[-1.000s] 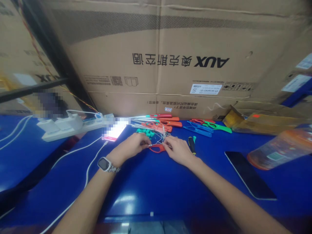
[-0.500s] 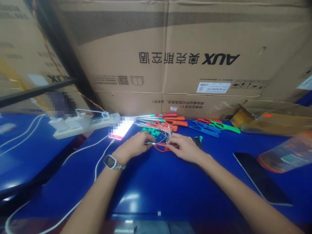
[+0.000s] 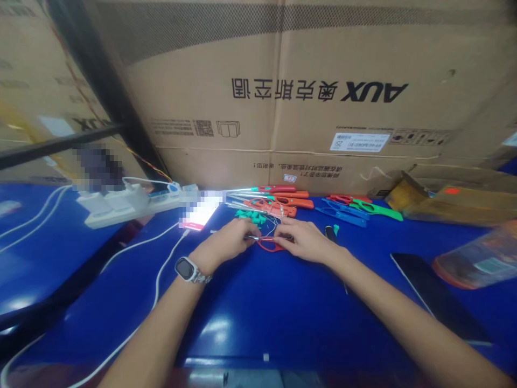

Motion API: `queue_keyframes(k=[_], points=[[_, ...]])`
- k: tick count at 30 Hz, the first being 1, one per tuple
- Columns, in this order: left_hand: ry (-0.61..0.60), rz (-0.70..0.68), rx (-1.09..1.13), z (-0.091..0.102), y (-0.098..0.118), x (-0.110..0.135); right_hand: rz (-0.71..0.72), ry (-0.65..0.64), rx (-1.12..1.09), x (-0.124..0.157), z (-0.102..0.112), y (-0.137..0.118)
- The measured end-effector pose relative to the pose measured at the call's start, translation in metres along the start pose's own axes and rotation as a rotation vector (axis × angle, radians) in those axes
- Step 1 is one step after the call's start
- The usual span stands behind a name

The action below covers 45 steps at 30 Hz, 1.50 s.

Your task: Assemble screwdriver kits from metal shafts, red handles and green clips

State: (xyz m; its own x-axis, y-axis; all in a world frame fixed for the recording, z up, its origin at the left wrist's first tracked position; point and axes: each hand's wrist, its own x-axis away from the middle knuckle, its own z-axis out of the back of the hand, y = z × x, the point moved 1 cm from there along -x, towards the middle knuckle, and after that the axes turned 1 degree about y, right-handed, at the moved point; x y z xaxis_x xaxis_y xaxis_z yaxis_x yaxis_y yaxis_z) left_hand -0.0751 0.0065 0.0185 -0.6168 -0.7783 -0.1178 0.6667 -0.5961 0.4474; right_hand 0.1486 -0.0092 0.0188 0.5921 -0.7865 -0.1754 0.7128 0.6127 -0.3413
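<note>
A red lighter handle [image 3: 270, 247] with a loop-shaped grip lies between my two hands, just above the blue table. My left hand [image 3: 226, 241], wearing a watch on its wrist, pinches the metal tube at the handle's left end. The fingers of my right hand [image 3: 302, 238] are closed on the right part of the handle and partly cover it. Behind my hands lie assembled long-nosed lighters [image 3: 293, 202] in red and orange, thin white wires [image 3: 273, 223] and a heap of small green parts [image 3: 251, 215].
Blue and green handle shells [image 3: 345, 213] lie at the back right, near a black-handled tool [image 3: 331, 234]. On the right are a dark phone [image 3: 436, 296] and a plastic jar [image 3: 479, 261]. A lit phone [image 3: 202, 213] and a power strip [image 3: 121, 207] stand left. Cardboard [image 3: 315, 48] backs the table.
My right hand has shifted slightly left and closed onto the red handle, nearer my left hand. The left hand still holds the tube. The camera view has shifted a little.
</note>
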Motion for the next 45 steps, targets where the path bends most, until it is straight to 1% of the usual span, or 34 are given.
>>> queue_keyframes(k=[5, 9, 12, 14, 17, 20, 27, 31, 35, 38, 42, 45], points=[[-0.029, 0.018, -0.021, 0.002, 0.006, -0.001, -0.006, 0.020, 0.020, -0.004, -0.004, -0.005], [-0.014, 0.022, 0.014, 0.002, 0.009, -0.001, -0.053, 0.062, 0.035, -0.005, -0.009, -0.014], [-0.004, 0.022, 0.028, 0.001, 0.010, 0.000, -0.062, 0.082, 0.029, -0.004, -0.014, -0.018], [0.002, 0.013, 0.025, 0.000, 0.013, -0.001, -0.046, 0.090, -0.001, -0.004, -0.017, -0.020], [0.010, -0.006, -0.011, -0.004, 0.016, -0.003, -0.003, 0.101, -0.107, -0.002, -0.019, -0.018], [0.014, -0.006, -0.068, -0.008, 0.017, -0.005, 0.004, 0.131, -0.178, 0.004, -0.015, -0.012], [0.015, -0.016, -0.112, -0.010, 0.018, -0.007, -0.061, 0.156, -0.146, 0.029, 0.005, 0.011], [0.050, -0.049, -0.102, -0.010, 0.026, -0.007, -0.074, 0.129, -0.056, 0.028, 0.003, 0.010], [0.031, -0.088, -0.071, -0.013, 0.030, -0.006, -0.070, 0.101, -0.016, 0.023, 0.000, 0.006], [0.008, -0.085, -0.040, -0.015, 0.028, -0.007, -0.058, 0.094, 0.005, 0.023, 0.003, 0.005], [0.011, -0.086, -0.015, -0.019, 0.023, -0.008, -0.060, 0.103, 0.024, 0.024, 0.007, 0.006], [0.016, -0.093, -0.016, -0.020, 0.021, -0.009, -0.075, 0.074, 0.022, 0.023, 0.008, 0.007]])
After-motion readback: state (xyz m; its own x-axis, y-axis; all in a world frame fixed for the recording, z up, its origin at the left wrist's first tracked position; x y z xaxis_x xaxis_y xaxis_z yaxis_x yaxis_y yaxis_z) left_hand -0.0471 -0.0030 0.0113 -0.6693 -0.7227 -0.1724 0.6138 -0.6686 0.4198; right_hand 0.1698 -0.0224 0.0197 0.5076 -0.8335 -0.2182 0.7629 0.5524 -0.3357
